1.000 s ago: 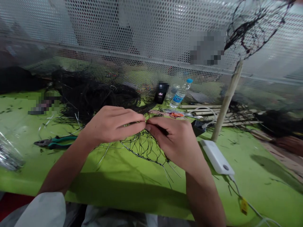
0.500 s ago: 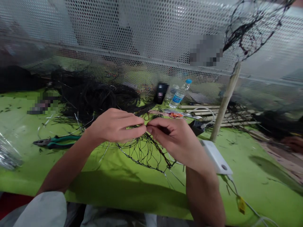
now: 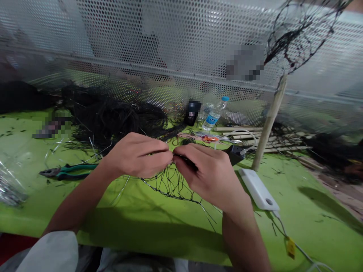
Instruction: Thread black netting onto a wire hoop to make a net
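Observation:
Both of my hands meet over the middle of the green table. My left hand point(image 3: 138, 155) is closed, its fingertips pinched at the upper edge of a black net point(image 3: 177, 185). My right hand point(image 3: 208, 175) pinches at the same spot, thumb and forefinger touching the left fingertips. The exact strand between the fingers is hidden. Below the hands the net hangs in open meshes along a wire-like rim, with loose wire ends sticking out at the lower right. Left of my left wrist lie green-handled pliers point(image 3: 68, 172).
Behind the hands are a heap of black fibres point(image 3: 113, 113), a phone point(image 3: 193, 112) and a water bottle point(image 3: 214, 115). A wooden post point(image 3: 269, 124) bearing another black net point(image 3: 300, 37) stands right, near a white power bank point(image 3: 258, 189) with a cable. A perforated metal screen point(image 3: 176, 41) closes off the back.
My right hand has shifted slightly left and down, still pinching against my left fingertips. The net's lower right part has swung a little, and my left hand has dipped slightly.

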Demonstrator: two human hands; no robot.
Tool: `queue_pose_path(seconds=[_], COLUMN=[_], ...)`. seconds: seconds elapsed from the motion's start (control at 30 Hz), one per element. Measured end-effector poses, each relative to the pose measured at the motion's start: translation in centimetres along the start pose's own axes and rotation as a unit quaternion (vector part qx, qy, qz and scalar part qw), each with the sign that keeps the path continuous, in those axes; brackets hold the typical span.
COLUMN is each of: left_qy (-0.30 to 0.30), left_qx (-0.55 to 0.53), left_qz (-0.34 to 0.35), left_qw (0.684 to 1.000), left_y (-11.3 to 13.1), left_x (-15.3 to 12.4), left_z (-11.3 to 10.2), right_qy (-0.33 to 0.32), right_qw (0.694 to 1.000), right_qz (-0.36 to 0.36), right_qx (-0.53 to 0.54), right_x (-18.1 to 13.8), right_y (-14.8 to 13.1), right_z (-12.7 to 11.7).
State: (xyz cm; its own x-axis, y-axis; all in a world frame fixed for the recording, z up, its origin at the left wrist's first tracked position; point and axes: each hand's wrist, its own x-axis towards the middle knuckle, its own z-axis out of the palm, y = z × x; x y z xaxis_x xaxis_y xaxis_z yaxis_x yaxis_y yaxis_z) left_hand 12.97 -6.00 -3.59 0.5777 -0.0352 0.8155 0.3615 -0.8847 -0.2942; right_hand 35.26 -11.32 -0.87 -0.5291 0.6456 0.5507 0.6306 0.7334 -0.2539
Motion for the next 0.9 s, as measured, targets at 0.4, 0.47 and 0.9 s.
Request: queue_pose_path(seconds=[0.4, 0.47, 0.9], left_qy=[-0.056, -0.070, -0.102], left_qx=[-0.102, -0.125, -0.177], left_qz=[-0.206, -0.251, -0.201], left_qw=[0.972, 0.957, 0.958], left_y=[1.7, 2.0, 0.4], left_x=[1.6, 2.0, 1.6], left_z=[-0.6, -0.9, -1.8], right_qy=[-0.010, -0.026, -0.007], right_qw=[0.999, 0.996, 1.000], right_qz=[0.007, -0.012, 0.010], right_qx=[-0.053, -0.085, 0.001], right_x=[0.1, 0.0, 0.2], right_y=[-0.1, 0.0, 0.9], right_z=[0.8, 1.0, 0.2])
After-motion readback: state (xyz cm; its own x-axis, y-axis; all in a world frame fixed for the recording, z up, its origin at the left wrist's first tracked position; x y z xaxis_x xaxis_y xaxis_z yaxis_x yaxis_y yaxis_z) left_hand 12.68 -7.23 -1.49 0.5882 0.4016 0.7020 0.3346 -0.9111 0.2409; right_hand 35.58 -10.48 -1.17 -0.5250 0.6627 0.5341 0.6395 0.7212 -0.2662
